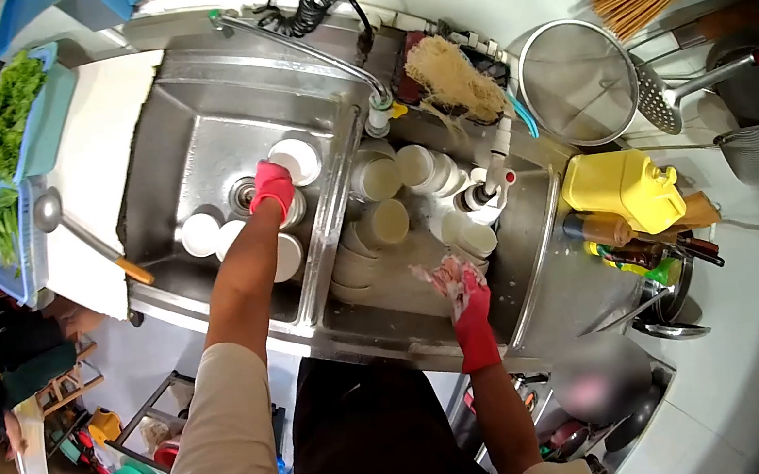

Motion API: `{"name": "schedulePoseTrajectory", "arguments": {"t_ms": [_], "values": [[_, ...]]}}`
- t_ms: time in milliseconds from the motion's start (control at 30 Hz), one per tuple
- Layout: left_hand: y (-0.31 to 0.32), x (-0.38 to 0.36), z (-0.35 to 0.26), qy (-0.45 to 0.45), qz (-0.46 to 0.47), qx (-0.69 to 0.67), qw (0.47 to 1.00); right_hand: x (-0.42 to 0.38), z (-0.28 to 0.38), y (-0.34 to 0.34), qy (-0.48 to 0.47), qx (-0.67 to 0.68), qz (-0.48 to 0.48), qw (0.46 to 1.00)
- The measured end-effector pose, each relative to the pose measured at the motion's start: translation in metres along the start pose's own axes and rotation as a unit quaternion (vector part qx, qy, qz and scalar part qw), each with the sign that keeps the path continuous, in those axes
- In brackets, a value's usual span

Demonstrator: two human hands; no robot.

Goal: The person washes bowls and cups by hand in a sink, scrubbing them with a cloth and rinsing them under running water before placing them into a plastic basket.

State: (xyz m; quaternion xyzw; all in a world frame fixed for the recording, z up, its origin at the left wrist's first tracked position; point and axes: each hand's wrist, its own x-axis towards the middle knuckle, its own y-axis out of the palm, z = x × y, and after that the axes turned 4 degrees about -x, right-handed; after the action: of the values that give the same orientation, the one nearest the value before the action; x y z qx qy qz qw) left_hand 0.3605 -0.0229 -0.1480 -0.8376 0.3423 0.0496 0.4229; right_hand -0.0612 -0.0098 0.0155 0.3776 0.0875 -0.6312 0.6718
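Observation:
My left hand (271,186), in a red rubber glove, is in the left sink basin with its fingers closed at the rim of a white bowl (298,161). Around it stand more white bowls, such as one bowl (201,235) near the drain (242,195). Over the right basin, my right hand (472,309), also gloved in red, is closed on a foamy, crumpled scrubbing cloth (450,280). Several stacked bowls (385,223) lie in cloudy water beyond it. Foam partly hides the cloth and the right fingers.
A metal faucet (302,47) reaches over the divider (329,215). A white pipe (498,160) stands in the right basin. To the right are a strainer (577,80) and yellow jug (623,191); leftward, a board (90,172), ladle (74,229) and greens (8,116). Another person (2,367) is at left.

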Motion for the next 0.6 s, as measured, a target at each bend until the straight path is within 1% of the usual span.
{"name": "schedulePoseTrajectory", "arguments": {"t_ms": [33, 67, 100, 133, 167, 200, 233, 267, 300, 333, 367, 400, 433, 467, 533, 567, 600], "values": [[0.007, 0.009, 0.007, 0.028, 0.036, 0.066, 0.997, -0.004, 0.000, -0.005, -0.013, -0.054, -0.034, 0.998], [-0.007, -0.002, -0.013, 0.072, 0.096, 0.158, 0.980, -0.005, -0.001, -0.012, -0.014, -0.055, -0.043, 0.997], [-0.024, -0.015, -0.037, 0.125, 0.148, 0.240, 0.951, -0.007, -0.002, -0.020, -0.045, -0.179, -0.032, 0.982], [-0.018, -0.004, -0.016, 0.191, 0.169, 0.241, 0.936, -0.010, -0.001, -0.027, -0.056, -0.239, -0.026, 0.969], [-0.016, -0.002, -0.015, 0.174, 0.179, 0.234, 0.940, -0.014, -0.001, -0.032, -0.067, -0.298, -0.022, 0.952], [-0.024, -0.008, -0.027, 0.128, 0.146, 0.191, 0.962, -0.011, 0.001, -0.032, -0.027, -0.182, -0.067, 0.981], [-0.032, -0.016, -0.041, 0.083, 0.082, 0.129, 0.985, -0.007, 0.003, -0.031, 0.015, -0.061, -0.110, 0.992], [-0.042, -0.031, -0.060, 0.073, 0.008, 0.090, 0.993, -0.006, 0.007, -0.030, 0.015, -0.055, -0.107, 0.993], [-0.052, -0.050, -0.083, 0.091, -0.062, 0.057, 0.992, -0.004, 0.013, -0.028, 0.037, -0.054, -0.096, 0.993], [-0.052, -0.063, -0.103, 0.140, -0.151, 0.092, 0.974, -0.001, 0.018, -0.028, 0.058, -0.054, -0.085, 0.993], [-0.057, -0.087, -0.128, 0.220, -0.189, 0.012, 0.957, 0.001, 0.022, -0.029, 0.056, -0.047, -0.084, 0.994], [-0.057, -0.114, -0.149, 0.298, -0.222, -0.070, 0.926, 0.003, 0.025, -0.030, 0.058, -0.049, -0.060, 0.995], [-0.046, -0.139, -0.160, 0.334, -0.162, -0.124, 0.920, 0.006, 0.029, -0.032, 0.060, -0.052, -0.036, 0.996], [-0.034, -0.161, -0.169, 0.366, -0.101, -0.177, 0.908, 0.007, 0.032, -0.031, 0.057, -0.048, -0.036, 0.997], [-0.002, -0.195, -0.177, 0.431, 0.016, -0.012, 0.902, 0.006, 0.033, -0.027, 0.053, 0.007, -0.004, 0.999], [0.036, -0.194, -0.166, 0.433, -0.002, 0.001, 0.901, 0.009, 0.033, -0.029, 0.051, 0.005, -0.008, 0.999], [0.083, -0.187, -0.142, 0.432, -0.018, 0.014, 0.902, 0.010, 0.031, -0.035, 0.042, 0.003, -0.012, 0.999]]}}
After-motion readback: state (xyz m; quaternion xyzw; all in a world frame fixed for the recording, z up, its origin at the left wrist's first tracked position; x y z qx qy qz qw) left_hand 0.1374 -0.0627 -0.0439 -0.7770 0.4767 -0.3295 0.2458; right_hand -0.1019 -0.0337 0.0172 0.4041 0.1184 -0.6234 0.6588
